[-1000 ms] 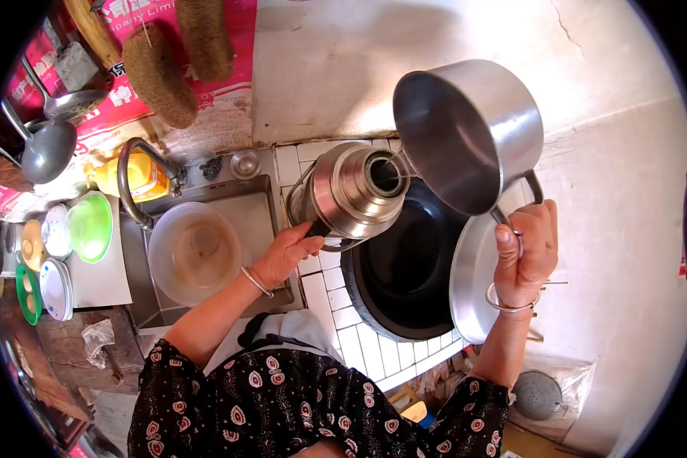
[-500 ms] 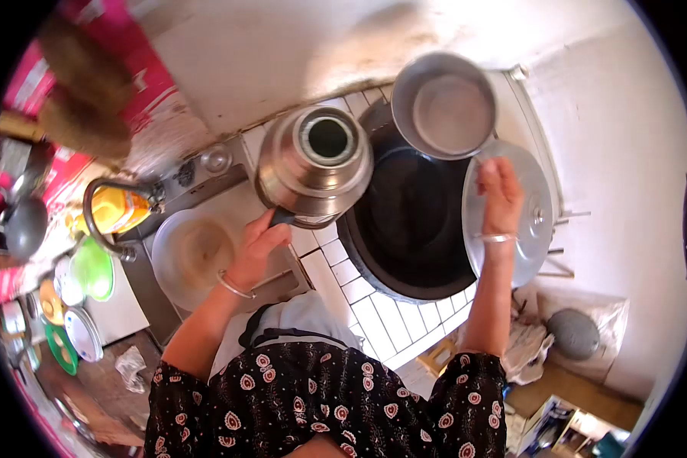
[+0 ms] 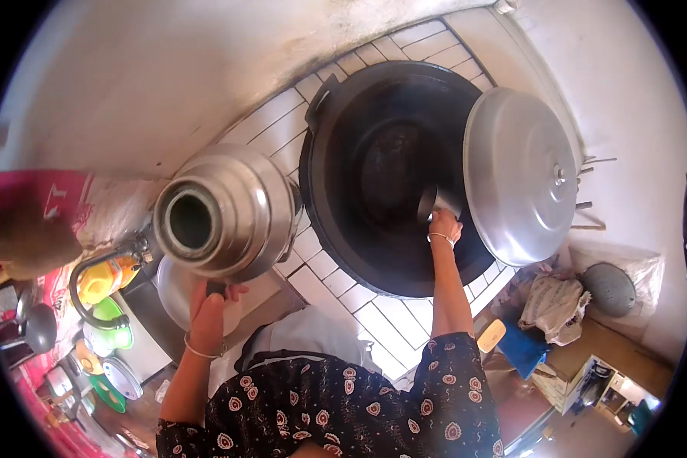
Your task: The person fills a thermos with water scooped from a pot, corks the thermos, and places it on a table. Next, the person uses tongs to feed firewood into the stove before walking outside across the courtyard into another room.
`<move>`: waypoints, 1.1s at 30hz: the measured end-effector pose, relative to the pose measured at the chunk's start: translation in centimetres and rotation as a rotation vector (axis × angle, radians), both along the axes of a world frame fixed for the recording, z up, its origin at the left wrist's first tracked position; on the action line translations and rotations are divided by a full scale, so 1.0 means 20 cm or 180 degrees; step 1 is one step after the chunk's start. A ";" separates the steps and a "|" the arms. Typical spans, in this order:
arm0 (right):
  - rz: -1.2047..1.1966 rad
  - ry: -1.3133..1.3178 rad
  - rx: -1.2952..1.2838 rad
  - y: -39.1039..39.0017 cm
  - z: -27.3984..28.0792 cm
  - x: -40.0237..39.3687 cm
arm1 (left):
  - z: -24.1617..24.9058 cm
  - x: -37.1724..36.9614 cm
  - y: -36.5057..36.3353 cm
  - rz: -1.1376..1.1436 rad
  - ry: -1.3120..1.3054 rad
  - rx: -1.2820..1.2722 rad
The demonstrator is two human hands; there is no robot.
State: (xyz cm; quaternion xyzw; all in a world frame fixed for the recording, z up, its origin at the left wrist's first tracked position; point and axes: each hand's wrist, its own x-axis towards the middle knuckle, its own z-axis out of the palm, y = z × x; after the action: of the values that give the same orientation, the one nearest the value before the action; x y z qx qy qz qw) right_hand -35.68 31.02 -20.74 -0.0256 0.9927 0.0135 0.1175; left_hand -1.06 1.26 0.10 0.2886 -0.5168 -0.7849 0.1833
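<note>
My left hand (image 3: 208,311) grips the black handle of a steel thermos flask (image 3: 246,206), whose uncapped mouth faces up toward me. The flask is held up over the counter, to the left of a large black wok (image 3: 336,206) set into white tiles. Down inside the wok's right part, my right hand (image 3: 445,227) is closed on a metal dipper (image 3: 447,200). The dipper is tilted, and its cup is close over the dark bottom. A domed aluminium lid (image 3: 515,175) leans at the wok's right rim.
Left of the wok is a sink with a pale basin (image 3: 174,294) and a curved faucet (image 3: 76,278). A yellow bottle (image 3: 99,282) and green bowl (image 3: 108,324) sit behind the faucet. Sacks (image 3: 553,305) and a wooden cabinet (image 3: 611,355) stand at lower right.
My right hand has lowered the dipper from above the wok's far right down into it. The flask in my left hand has swung left and tilted. My view has shifted, showing more of the wok.
</note>
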 end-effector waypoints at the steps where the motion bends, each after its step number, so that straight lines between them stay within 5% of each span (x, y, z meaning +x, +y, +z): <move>1: 0.0008 0.0032 0.0113 0.01 -0.01 -0.02 | 0.00 0.00 0.00 -0.0038 -0.0041 -0.0009; 11: -0.0035 0.0068 -0.0285 -0.26 -0.14 -0.15 | -0.01 0.08 0.00 0.0127 -0.0517 -0.0147; 17: 0.0117 0.0428 -0.2152 -0.35 -0.36 -0.20 | 0.01 0.07 -0.01 0.0008 -0.0569 -0.0060; 21: -0.1482 -0.1470 -0.4125 -0.39 -0.17 -0.20 | 0.03 0.04 -0.02 -0.0081 -0.0514 -0.0135; 33: -0.0387 -0.1852 -0.5380 -0.65 0.63 -0.01 | -0.04 0.05 -0.04 -0.0327 -0.0304 -0.0428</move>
State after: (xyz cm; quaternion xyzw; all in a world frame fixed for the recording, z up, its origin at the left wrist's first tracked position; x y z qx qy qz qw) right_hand -35.90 18.01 -8.24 -0.0534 0.6018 -0.7354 0.3069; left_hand 0.03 0.49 -0.62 0.2859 -0.5906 -0.7421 0.1369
